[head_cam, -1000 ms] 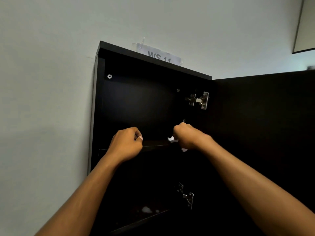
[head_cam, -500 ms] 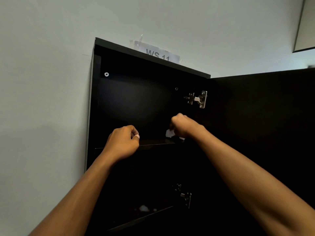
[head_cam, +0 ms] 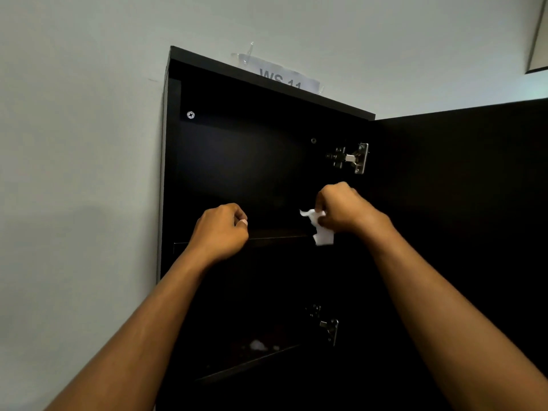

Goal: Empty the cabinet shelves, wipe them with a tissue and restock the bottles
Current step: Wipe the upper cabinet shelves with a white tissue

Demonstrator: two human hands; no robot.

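A black wall cabinet (head_cam: 237,161) hangs open in front of me, with no bottles in sight. My right hand (head_cam: 347,209) grips a crumpled white tissue (head_cam: 321,231) at the right end of the upper shelf (head_cam: 275,237). A corner of the tissue hangs below the shelf's front edge. My left hand (head_cam: 221,231) is curled into a loose fist at the shelf's left part, and I cannot tell whether it holds anything. The shelf top is mostly hidden by the low viewing angle.
The cabinet door (head_cam: 459,203) stands open to the right on two metal hinges (head_cam: 351,158). A lower shelf (head_cam: 246,364) carries small white scraps (head_cam: 258,345). A paper label (head_cam: 284,75) sits on the cabinet top. Pale wall (head_cam: 80,173) lies to the left.
My right hand lifted slightly, and more of the tissue now hangs out below it. My left hand has stayed at the shelf's left part.
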